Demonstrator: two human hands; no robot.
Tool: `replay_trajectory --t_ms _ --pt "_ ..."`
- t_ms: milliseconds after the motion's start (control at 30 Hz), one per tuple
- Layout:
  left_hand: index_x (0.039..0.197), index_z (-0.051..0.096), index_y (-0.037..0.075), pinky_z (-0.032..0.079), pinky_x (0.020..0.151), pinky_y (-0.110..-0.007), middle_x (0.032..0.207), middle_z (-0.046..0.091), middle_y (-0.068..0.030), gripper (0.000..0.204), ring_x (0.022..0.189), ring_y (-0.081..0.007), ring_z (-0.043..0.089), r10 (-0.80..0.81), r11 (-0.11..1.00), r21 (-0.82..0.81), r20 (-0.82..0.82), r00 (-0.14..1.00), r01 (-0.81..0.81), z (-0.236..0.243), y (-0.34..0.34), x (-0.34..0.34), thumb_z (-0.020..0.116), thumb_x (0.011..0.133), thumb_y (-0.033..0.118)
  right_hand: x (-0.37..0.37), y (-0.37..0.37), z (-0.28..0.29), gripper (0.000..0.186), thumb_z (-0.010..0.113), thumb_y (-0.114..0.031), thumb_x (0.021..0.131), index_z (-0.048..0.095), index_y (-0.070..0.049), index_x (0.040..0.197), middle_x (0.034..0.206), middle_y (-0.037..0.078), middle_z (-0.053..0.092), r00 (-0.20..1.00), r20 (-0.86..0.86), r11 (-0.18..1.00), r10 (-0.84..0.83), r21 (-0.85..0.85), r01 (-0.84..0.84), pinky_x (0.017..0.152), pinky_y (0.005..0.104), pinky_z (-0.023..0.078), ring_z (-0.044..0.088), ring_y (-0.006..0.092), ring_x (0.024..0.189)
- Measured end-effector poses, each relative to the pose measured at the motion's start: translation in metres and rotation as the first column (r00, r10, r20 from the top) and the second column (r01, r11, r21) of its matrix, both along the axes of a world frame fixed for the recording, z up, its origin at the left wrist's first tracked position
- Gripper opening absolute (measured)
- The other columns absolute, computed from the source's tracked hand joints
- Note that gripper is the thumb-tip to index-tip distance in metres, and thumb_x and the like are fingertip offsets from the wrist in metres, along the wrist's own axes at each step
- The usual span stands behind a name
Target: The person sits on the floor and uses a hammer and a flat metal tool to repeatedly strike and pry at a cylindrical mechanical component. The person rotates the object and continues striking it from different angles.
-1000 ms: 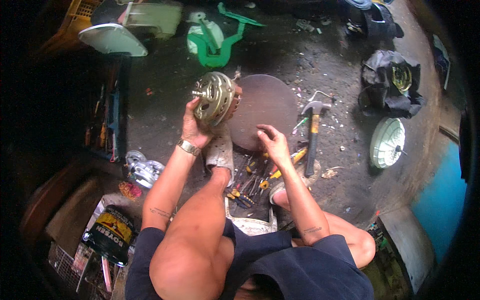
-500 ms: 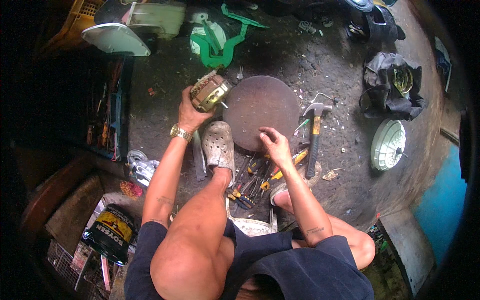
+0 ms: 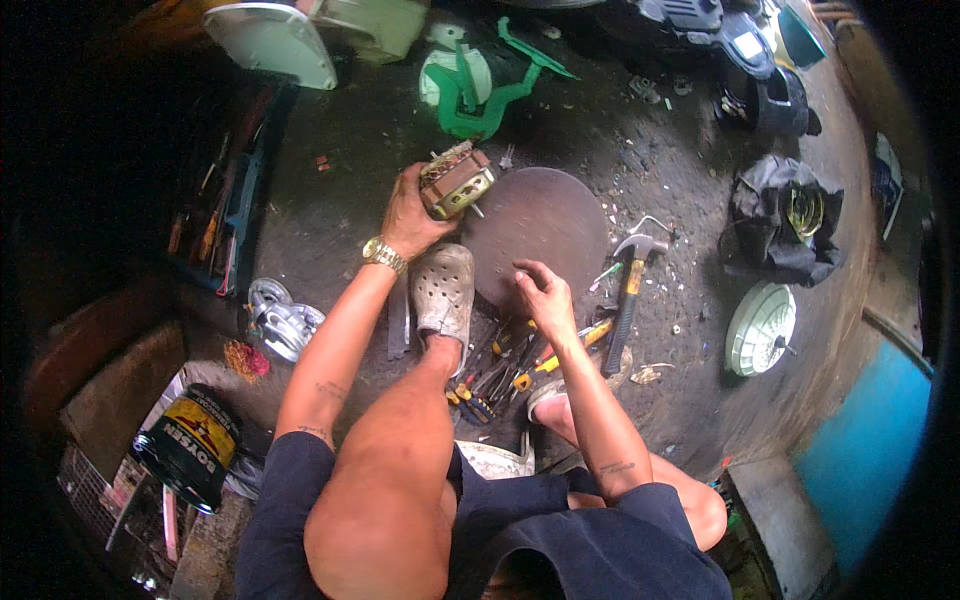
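Observation:
My left hand (image 3: 416,220) grips a brass-coloured electric motor (image 3: 456,182) with a laminated core, copper windings and a short shaft, raised at the upper left edge of a round dark metal plate (image 3: 535,215). My right hand (image 3: 543,298) is over the lower part of that plate, fingers loosely bent and apart, holding nothing. A worn grey clog (image 3: 442,287) on my left foot is just below the motor. Yellow-handled pliers and screwdrivers (image 3: 520,382) lie between my legs, and a claw hammer (image 3: 627,305) lies right of the plate.
A green plastic bracket (image 3: 470,120) lies ahead. A tool tray (image 3: 236,210) and silver metal part (image 3: 280,315) are at left, a black bucket (image 3: 188,455) lower left. A black bag (image 3: 780,230) and white round cover (image 3: 758,330) lie at right.
My left hand has tipped the motor from showing its vented face to showing its core and shaft, uncovering the clog. The whole view has shifted slightly.

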State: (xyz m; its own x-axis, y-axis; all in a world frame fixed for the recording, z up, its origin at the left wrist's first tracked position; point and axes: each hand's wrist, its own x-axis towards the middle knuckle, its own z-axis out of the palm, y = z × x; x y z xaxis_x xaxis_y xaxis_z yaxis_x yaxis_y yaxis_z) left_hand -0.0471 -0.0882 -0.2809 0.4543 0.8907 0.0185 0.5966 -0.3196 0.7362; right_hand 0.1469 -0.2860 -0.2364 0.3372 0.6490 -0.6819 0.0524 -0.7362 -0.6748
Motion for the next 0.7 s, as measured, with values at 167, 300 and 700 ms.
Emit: replay_trajectory --t_ms 167,300,700 --pt "0.136 0.039 0.002 0.047 0.1 -0.044 0.126 0.054 -0.0208 0.099 0.114 -0.0376 0.057 0.04 0.997 -0.076 0.117 0.992 -0.031 0.011 0.0 0.003 0.094 0.06 0.032 0.0 0.004 0.003 0.028 0.065 -0.024 0.094 0.069 -0.009 0.117 0.082 0.008 0.069 0.999 0.02 0.999 0.034 -0.014 -0.033 0.075 0.0326 0.051 0.063 0.0153 0.077" --pt "0.13 0.043 0.002 0.046 0.097 -0.046 0.122 0.056 -0.0229 0.089 0.115 -0.0411 0.054 0.165 0.978 -0.13 0.012 0.986 -0.162 0.02 -0.013 0.012 0.091 0.06 0.028 0.002 0.022 0.016 0.026 0.065 -0.021 0.095 0.069 -0.008 0.116 0.072 0.003 0.063 1.0 0.0 0.999 0.023 -0.042 -0.023 0.068 0.0302 0.049 0.056 0.0115 0.068" --pt "0.133 0.04 0.002 0.048 0.098 -0.045 0.123 0.056 -0.0229 0.093 0.114 -0.0394 0.057 0.089 0.995 -0.05 -0.009 0.996 -0.09 0.005 -0.017 0.002 0.092 0.06 0.026 0.015 0.043 0.016 0.03 0.064 -0.024 0.094 0.068 -0.009 0.12 0.09 0.012 0.073 0.996 0.081 0.998 0.046 0.044 -0.05 0.077 0.0335 0.053 0.069 0.0194 0.081"
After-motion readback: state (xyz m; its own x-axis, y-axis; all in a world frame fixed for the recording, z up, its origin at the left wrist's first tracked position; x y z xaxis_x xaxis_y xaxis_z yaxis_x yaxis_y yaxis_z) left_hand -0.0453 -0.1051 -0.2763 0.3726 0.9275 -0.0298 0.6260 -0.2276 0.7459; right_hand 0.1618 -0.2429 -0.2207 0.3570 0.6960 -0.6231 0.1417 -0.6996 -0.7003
